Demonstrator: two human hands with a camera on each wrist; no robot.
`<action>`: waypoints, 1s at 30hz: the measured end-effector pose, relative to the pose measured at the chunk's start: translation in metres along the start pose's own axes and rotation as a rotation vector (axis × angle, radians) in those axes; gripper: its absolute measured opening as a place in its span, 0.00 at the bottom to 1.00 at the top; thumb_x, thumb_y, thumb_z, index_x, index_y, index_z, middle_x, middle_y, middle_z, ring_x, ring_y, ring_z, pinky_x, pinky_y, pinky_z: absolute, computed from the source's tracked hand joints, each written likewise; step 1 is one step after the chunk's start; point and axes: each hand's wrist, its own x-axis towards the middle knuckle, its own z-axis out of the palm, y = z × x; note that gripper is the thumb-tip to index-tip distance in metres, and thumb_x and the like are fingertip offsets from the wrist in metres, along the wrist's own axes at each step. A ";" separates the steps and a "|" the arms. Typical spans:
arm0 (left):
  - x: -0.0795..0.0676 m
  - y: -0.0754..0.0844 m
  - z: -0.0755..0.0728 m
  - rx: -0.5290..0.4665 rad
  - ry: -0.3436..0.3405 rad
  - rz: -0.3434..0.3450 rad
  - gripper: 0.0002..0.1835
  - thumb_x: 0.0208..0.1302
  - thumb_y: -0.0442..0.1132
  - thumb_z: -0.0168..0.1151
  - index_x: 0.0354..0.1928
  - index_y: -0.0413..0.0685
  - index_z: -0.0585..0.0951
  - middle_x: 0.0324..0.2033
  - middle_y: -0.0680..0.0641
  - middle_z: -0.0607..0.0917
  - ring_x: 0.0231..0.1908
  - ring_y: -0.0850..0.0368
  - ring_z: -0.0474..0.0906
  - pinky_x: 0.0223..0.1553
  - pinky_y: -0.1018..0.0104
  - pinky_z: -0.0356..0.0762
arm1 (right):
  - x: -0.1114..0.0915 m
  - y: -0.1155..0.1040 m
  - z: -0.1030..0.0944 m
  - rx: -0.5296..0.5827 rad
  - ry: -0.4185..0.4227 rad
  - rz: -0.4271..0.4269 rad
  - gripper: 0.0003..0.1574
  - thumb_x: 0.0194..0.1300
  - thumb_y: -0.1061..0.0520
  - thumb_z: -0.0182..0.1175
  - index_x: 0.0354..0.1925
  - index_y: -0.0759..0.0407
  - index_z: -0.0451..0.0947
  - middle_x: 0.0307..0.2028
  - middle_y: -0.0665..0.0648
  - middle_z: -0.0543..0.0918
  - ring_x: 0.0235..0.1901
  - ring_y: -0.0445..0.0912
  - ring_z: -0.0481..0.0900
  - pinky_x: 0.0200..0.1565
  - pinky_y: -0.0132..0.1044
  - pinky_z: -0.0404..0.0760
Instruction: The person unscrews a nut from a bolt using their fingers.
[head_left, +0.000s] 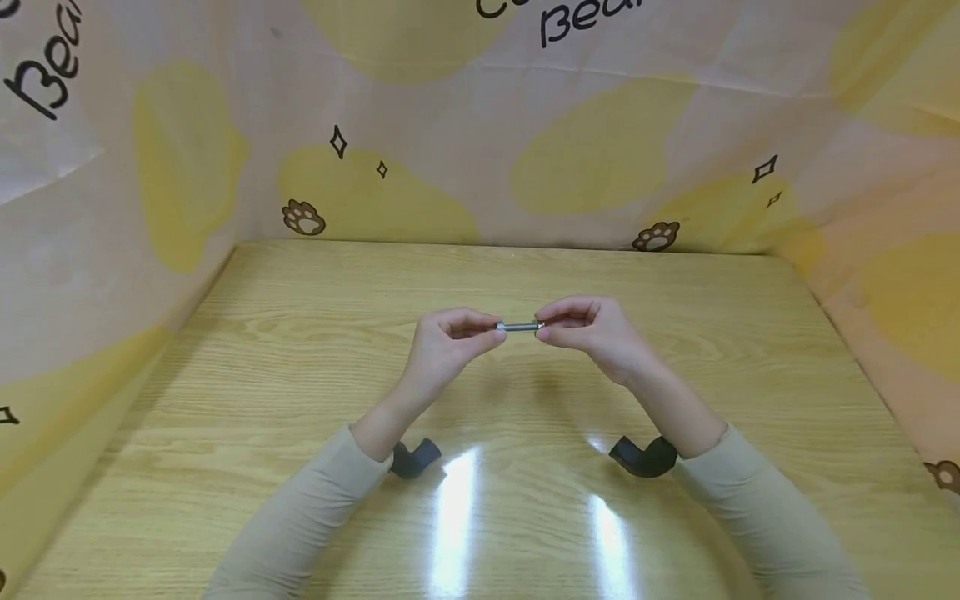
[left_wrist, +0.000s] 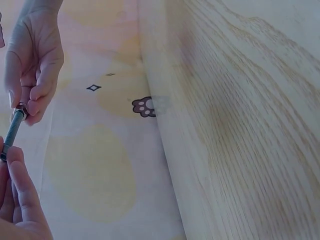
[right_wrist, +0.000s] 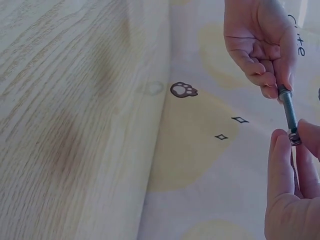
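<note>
A threaded metal bolt (head_left: 520, 327) is held level above the table, between the two hands. My left hand (head_left: 446, 346) pinches its head end between thumb and fingers. At the other end, my right hand (head_left: 603, 333) grips a shiny nut (right_wrist: 294, 138) with thumb and fingertips. Bare thread of the bolt (left_wrist: 13, 131) shows between the hands in the left wrist view. The nut sits around the bolt's tip, partly covered by the right fingers. How far it is threaded on cannot be told.
Below the hands lies a wood-grain table (head_left: 300, 292), with bright reflections near its front. A patterned cloth (head_left: 450, 125) with yellow patches and paw prints stands behind and on both sides. Black curved wrist mounts (head_left: 643, 457) stick out inward from both sleeves.
</note>
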 end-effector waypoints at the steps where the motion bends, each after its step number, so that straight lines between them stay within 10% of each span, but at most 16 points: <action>1: 0.000 0.000 0.000 0.001 0.000 0.002 0.09 0.55 0.31 0.67 0.38 0.34 0.83 0.34 0.42 0.85 0.34 0.52 0.83 0.38 0.62 0.81 | 0.000 0.000 0.000 0.005 -0.002 -0.006 0.11 0.53 0.70 0.65 0.34 0.56 0.83 0.30 0.52 0.84 0.31 0.41 0.82 0.42 0.34 0.80; 10: -0.002 0.000 -0.002 0.009 0.001 0.000 0.08 0.56 0.30 0.66 0.38 0.32 0.82 0.35 0.41 0.85 0.34 0.53 0.82 0.39 0.62 0.81 | 0.002 0.000 0.000 -0.005 -0.059 0.053 0.28 0.63 0.66 0.58 0.59 0.73 0.64 0.42 0.62 0.81 0.38 0.47 0.83 0.44 0.41 0.80; 18: -0.001 0.000 -0.001 0.010 0.003 -0.003 0.08 0.55 0.31 0.67 0.37 0.34 0.83 0.34 0.42 0.86 0.34 0.53 0.83 0.38 0.62 0.81 | 0.004 0.002 0.000 0.035 -0.041 0.053 0.10 0.61 0.69 0.57 0.34 0.58 0.82 0.28 0.53 0.84 0.29 0.42 0.83 0.39 0.36 0.82; 30: 0.001 -0.001 -0.002 0.020 0.005 -0.004 0.08 0.55 0.30 0.66 0.37 0.33 0.83 0.34 0.41 0.85 0.34 0.53 0.83 0.39 0.62 0.81 | 0.003 0.003 0.000 0.002 -0.045 -0.027 0.14 0.58 0.70 0.60 0.45 0.63 0.77 0.37 0.55 0.83 0.36 0.44 0.83 0.43 0.38 0.81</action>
